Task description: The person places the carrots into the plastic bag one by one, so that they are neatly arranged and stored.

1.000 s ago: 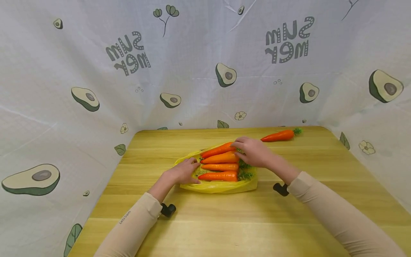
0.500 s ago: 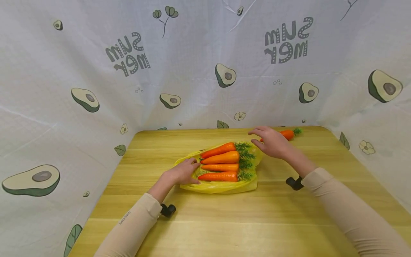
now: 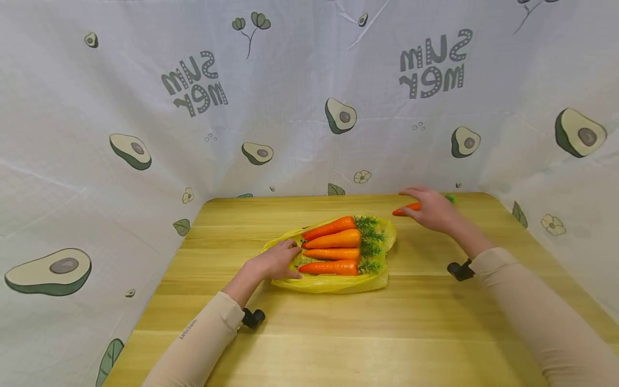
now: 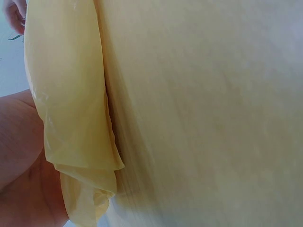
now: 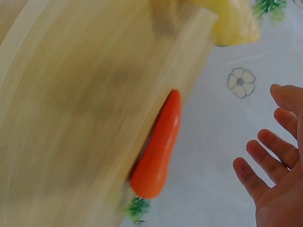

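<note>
Several orange carrots (image 3: 332, 238) lie side by side on a yellow plastic bag (image 3: 333, 286), their green tops pointing right. My left hand (image 3: 277, 262) rests at the bag's left end, fingers and thumb spread near the carrot tips. In the left wrist view the bag's film (image 4: 71, 85) covers part of that hand. One more carrot (image 5: 158, 146) lies by itself at the back right of the table. Over it hovers my right hand (image 3: 431, 208), fingers spread and apart from it in the right wrist view. In the head view this hand hides the carrot's middle.
The wooden table (image 3: 329, 344) ends at the back against a white curtain (image 3: 300, 107) printed with avocados. Black wrist cameras (image 3: 253, 317) hang below both sleeves.
My right hand has left the carrots on the bag and moved right and back, to above the single carrot. The left hand has stayed at the bag's left end.
</note>
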`<state>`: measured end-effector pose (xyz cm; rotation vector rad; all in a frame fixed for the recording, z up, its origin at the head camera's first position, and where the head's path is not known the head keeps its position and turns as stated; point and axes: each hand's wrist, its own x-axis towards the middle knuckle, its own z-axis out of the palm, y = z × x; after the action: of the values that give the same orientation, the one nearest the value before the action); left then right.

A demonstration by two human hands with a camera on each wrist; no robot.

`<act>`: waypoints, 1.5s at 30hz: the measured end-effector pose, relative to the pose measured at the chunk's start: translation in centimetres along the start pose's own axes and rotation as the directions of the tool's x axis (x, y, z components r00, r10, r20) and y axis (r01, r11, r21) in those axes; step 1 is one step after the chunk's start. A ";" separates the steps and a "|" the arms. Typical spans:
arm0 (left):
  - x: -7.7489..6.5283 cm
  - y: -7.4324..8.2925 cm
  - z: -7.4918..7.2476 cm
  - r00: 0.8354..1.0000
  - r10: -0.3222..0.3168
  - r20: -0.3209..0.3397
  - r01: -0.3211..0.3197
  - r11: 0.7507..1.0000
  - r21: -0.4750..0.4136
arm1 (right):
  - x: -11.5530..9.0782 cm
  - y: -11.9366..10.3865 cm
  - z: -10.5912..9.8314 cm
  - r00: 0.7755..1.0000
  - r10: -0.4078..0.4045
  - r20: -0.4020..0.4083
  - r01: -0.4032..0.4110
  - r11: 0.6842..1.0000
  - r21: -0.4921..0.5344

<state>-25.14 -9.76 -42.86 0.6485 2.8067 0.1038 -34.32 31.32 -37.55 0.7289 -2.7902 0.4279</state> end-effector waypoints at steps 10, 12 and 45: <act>0.1 0.0 -0.1 1.000 -0.001 0.002 0.001 1.000 -0.012 | 0.1 4.4 1.0 0.995 0.081 0.061 -0.083 0.996 0.023; 0.1 0.0 -0.1 1.000 -0.003 0.001 0.003 1.000 -0.017 | 0.1 5.2 1.2 0.992 0.097 0.080 -0.099 0.995 0.021; 0.1 -0.2 -0.2 1.000 -0.007 0.008 0.007 1.000 -0.005 | 0.5 9.8 3.3 0.920 0.282 0.273 -0.261 0.959 -0.112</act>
<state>-25.35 -9.88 -42.76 0.6361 2.7996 0.1070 -40.19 38.15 -42.66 0.4126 -3.1791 0.2820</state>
